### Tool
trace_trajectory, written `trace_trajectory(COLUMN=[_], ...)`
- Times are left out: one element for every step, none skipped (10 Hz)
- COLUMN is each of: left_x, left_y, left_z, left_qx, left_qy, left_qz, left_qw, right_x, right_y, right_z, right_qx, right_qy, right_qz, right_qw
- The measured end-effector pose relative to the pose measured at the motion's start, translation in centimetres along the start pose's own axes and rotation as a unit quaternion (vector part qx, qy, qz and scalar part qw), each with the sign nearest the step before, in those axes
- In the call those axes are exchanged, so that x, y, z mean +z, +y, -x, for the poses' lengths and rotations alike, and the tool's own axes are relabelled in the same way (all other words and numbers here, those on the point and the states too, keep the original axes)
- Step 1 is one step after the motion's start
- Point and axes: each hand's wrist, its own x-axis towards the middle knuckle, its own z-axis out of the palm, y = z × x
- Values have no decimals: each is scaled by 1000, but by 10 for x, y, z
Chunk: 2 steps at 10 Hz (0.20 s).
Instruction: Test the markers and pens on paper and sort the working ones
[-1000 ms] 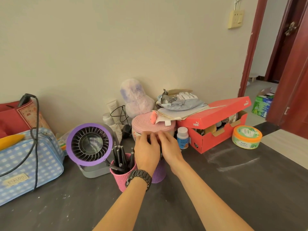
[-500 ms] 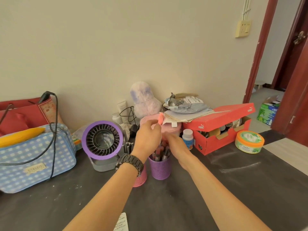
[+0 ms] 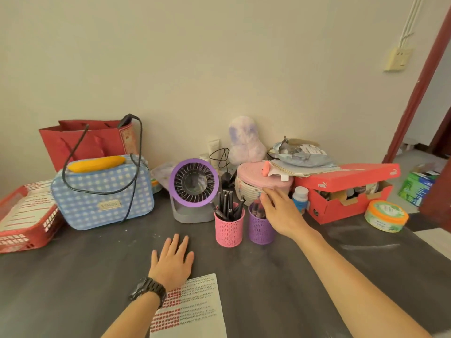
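Purple mesh cup (image 3: 260, 228), mid-desk (image 3: 317, 276), could tip if the right grip (image 3: 280, 213), fingers loosely extended and empty over its rim, knocks it. Its pens (image 3: 256, 208) would then mix with the black pens (image 3: 227, 203) in the pink cup (image 3: 229, 228) just beside. Left grip (image 3: 172, 262) lies flat, empty, by the paper (image 3: 195, 306) at the near edge.

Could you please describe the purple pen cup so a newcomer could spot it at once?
Find the round purple-rimmed fan at the middle of the dark table. Two mesh cups stand side by side to its front right; the purple pen cup is the right-hand one, by the right hand. Unlike the pink cup beside it, full of black pens, it is purple.
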Motion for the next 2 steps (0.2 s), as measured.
trace_trajectory(left_x=[7,10], left_y=[-5,-4], left_z=[-1,-5], left_qx=[7,12], left_qy=[-5,-14], left_qz=[-27,-41], left_qw=[1000,999], right_x=[-25,-79], right_y=[-20,-61], right_z=[13,40], right_qx=[-19,-83], right_qy=[43,153], right_qz=[-62,-159], right_qw=[997,972])
